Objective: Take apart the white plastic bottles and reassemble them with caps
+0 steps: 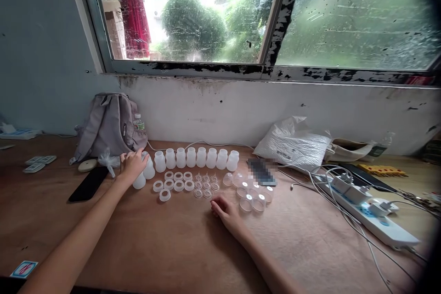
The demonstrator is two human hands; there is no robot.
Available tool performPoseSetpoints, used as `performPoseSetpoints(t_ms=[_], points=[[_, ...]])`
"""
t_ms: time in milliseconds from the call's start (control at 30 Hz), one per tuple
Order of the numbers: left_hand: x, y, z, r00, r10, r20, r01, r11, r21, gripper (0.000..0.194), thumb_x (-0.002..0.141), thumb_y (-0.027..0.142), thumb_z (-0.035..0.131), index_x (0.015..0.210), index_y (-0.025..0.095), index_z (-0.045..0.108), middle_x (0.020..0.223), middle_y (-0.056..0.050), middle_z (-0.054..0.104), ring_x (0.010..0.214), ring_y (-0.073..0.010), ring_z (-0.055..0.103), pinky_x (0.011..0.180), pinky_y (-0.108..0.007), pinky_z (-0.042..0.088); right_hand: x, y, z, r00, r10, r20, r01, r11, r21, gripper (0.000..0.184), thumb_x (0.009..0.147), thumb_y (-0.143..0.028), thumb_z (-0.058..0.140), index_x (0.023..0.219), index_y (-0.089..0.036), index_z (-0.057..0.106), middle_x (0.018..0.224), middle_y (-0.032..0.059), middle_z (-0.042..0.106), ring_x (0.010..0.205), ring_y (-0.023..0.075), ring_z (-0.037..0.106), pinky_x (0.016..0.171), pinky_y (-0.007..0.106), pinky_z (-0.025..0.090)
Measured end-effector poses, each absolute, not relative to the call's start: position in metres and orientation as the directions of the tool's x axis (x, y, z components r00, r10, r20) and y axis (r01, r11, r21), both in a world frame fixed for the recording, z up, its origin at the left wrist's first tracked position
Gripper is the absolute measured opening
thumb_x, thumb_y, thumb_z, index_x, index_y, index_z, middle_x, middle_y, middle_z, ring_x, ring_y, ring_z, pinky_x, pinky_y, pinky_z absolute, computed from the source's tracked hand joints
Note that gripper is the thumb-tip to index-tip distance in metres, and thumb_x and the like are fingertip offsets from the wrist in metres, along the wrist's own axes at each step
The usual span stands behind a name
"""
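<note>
My left hand (133, 164) is at the left end of a curved row of small frosted white bottles (181, 158). Its fingers curl over the top of an end bottle (139, 181), partly hiding it. Resting on the table, my right hand (225, 209) has its fingers curled in, with nothing visible in them. Between the hands lie several white rings (158, 186) and a group of small clear round pieces (198, 193), some with a thin tip. Clear round caps (245, 203), some with a white dot, sit just right of my right hand.
A black phone (88, 184) and a grey backpack (106, 124) are on the left, near a tied plastic bag (109, 161). Behind the caps lies a dark, partly blurred object (262, 174). A silver padded bag (292, 144) and a power strip (372, 216) with loose cables occupy the right.
</note>
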State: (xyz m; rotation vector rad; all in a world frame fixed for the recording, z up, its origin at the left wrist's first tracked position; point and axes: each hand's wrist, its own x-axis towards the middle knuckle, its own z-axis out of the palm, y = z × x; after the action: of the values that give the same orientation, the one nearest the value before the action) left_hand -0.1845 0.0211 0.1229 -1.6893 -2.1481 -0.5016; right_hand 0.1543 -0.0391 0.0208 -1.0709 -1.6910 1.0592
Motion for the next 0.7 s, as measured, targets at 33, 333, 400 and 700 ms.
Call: performPoseSetpoints(t_ms=[33, 333, 400, 700], points=[[-0.182, 0.019, 0.124, -0.207, 0.831, 0.517, 0.976, 0.209, 0.056, 0.041, 0.079, 0.038, 0.036, 0.111, 0.016, 0.050, 0.092, -0.012, 0.064, 0.095, -0.0265, 0.052, 0.087, -0.040, 0.026, 0.154, -0.039, 0.020, -0.276, 0.937, 0.212, 0.226, 0.278, -0.934, 0.029, 0.077, -0.047, 0.048, 0.073, -0.019, 0.054, 0.061, -0.0002, 0.053, 0.053, 0.0133, 0.050, 0.051, 0.025, 0.041], [-0.122, -0.031, 0.091, 0.140, 0.830, 0.541, 0.973, -0.216, 0.081, 0.021, 0.080, 0.033, 0.040, 0.080, 0.021, 0.057, 0.087, -0.008, 0.060, 0.086, -0.0239, 0.052, 0.077, -0.036, 0.035, 0.151, -0.022, 0.016, -0.153, 0.860, 0.487, 0.577, 0.478, -0.662, 0.017, 0.081, -0.032, 0.044, 0.078, -0.021, 0.056, 0.079, 0.0057, 0.057, 0.072, 0.0190, 0.053, 0.064, 0.031, 0.043], [-0.113, -0.041, 0.067, 0.141, 0.844, 0.518, 0.977, -0.204, 0.068, 0.020, 0.077, 0.036, 0.044, 0.080, 0.022, 0.057, 0.089, -0.008, 0.059, 0.086, -0.0249, 0.051, 0.075, -0.037, 0.037, 0.147, -0.015, 0.015, -0.200, 0.828, 0.524, 0.682, 0.501, -0.532, 0.014, 0.079, -0.030, 0.046, 0.084, -0.021, 0.056, 0.084, 0.0064, 0.056, 0.080, 0.0210, 0.051, 0.070, 0.034, 0.042], [-0.104, -0.045, 0.025, 0.090, 0.845, 0.527, 0.933, -0.257, 0.253, 0.015, 0.076, 0.034, 0.047, 0.068, 0.024, 0.054, 0.091, -0.005, 0.059, 0.087, -0.0237, 0.054, 0.075, -0.039, 0.042, 0.142, -0.017, 0.019, -0.265, 0.792, 0.550, 0.687, 0.555, -0.469, 0.009, 0.081, -0.024, 0.046, 0.084, -0.022, 0.054, 0.087, 0.0068, 0.052, 0.082, 0.0205, 0.048, 0.071, 0.034, 0.041]])
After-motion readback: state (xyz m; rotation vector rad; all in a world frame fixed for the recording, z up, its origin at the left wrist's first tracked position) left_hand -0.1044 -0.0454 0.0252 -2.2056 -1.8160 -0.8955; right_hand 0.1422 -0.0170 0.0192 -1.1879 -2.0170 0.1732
